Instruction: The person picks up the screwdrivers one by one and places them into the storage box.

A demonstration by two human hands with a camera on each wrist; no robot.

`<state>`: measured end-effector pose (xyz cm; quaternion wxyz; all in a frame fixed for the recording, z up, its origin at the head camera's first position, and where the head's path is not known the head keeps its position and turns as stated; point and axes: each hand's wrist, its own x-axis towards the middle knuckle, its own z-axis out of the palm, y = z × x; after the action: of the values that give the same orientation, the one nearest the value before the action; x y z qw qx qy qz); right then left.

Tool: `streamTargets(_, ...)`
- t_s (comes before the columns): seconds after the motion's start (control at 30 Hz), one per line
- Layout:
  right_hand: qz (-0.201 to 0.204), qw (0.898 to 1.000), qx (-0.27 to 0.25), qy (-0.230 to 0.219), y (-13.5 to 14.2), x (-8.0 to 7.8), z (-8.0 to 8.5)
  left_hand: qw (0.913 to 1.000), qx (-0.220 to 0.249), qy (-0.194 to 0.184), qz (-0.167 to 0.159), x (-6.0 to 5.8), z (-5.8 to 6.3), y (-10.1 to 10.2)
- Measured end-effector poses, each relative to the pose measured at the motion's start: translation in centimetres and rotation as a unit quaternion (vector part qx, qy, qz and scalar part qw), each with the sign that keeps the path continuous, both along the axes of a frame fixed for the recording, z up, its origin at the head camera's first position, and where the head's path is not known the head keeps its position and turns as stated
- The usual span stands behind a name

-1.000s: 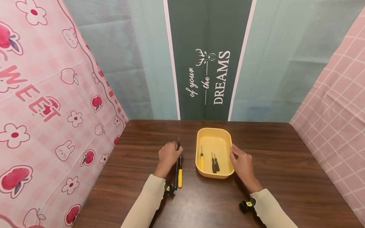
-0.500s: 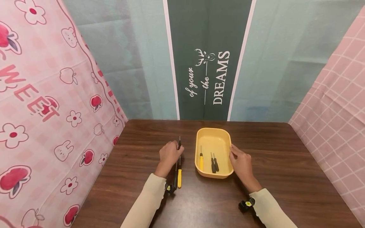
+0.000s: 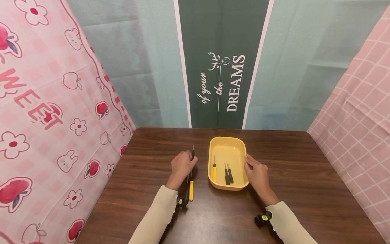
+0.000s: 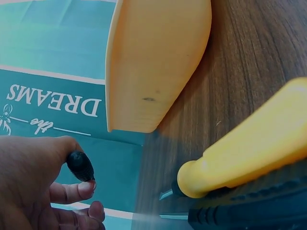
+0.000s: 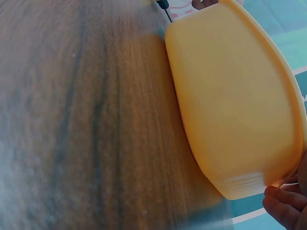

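My left hand (image 3: 182, 164) pinches a small black screwdriver (image 4: 80, 166) between thumb and fingers, its thin shaft pointing away from me in the head view. Under and beside that wrist, a yellow-handled screwdriver (image 3: 191, 191) and a longer black-handled screwdriver (image 4: 249, 211) lie side by side on the table, the black one partly hidden by the wrist camera. To their right stands a yellow plastic tray (image 3: 226, 149). Inside it are a small yellow screwdriver (image 3: 214, 173) and two small black screwdrivers (image 3: 227, 178). My right hand (image 3: 257, 171) grips the tray's right rim with thumb and fingers.
The dark wooden table (image 3: 289, 162) ends at a straight far edge against a green printed curtain (image 3: 222, 67). A pink patterned cloth (image 3: 61, 118) hangs on the left, and a pink checked cloth (image 3: 356, 135) on the right.
My left hand has shifted slightly to the right with the small black screwdriver. My right hand keeps its hold on the tray, and the head view has turned a touch.
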<state>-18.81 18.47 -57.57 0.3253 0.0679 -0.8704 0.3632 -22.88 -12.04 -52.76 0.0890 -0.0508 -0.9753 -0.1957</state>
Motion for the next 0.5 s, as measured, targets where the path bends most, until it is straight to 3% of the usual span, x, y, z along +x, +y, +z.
streamTargets(0.5, 0.003, 1.0, -0.003, 0.013, 0.01, -0.04, -0.08, 0.9999, -0.006, -0.01, 0.002, 0.06, 0.11, 0.63)
